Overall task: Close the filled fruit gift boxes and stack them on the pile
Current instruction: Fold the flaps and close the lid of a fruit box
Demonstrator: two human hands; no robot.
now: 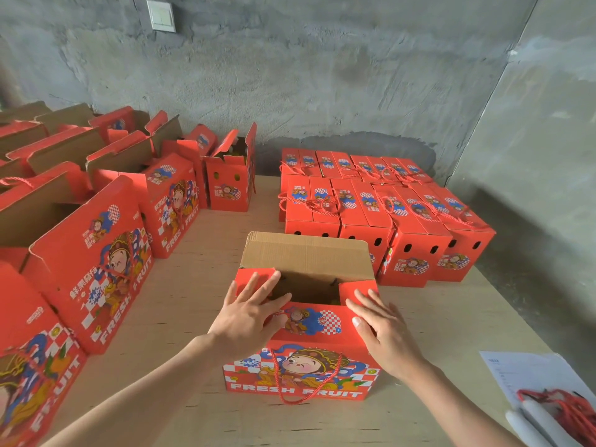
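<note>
The pile [387, 204] of closed boxes stands just behind-right of the open gift box [303, 366] (handy for stacking, I judge). On that box, left hand [248, 312] and right hand [383, 327] lie flat, fingers straight, pressing its side flaps [253, 279] inward to close it.

Pale wooden counter [206, 285], seen from its near edge. At the near middle stood one red gift box [303, 366], its far flap raised. A block of closed boxes [387, 214] occupied the far right, and open boxes [96, 253] crowded the left side. A sheet of paper [529, 372] bearing red cords [561, 404] lay at the near right.
</note>
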